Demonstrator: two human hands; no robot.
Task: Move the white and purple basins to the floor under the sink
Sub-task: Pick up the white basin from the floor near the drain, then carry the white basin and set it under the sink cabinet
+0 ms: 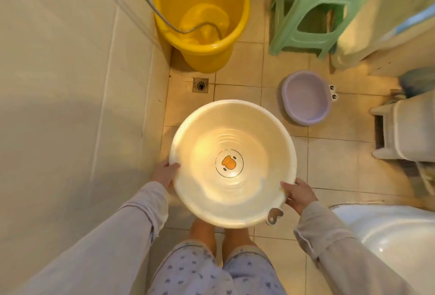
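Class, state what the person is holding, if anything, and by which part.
The white basin, gripped by its rim on opposite sides: left hand, right hand.

sink (pixel 388 235) cut by right edge; green stool (pixel 313 12) top cropped

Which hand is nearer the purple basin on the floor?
Right. The right hand grips the white basin rim below the purple basin; the left hand holds the far rim.
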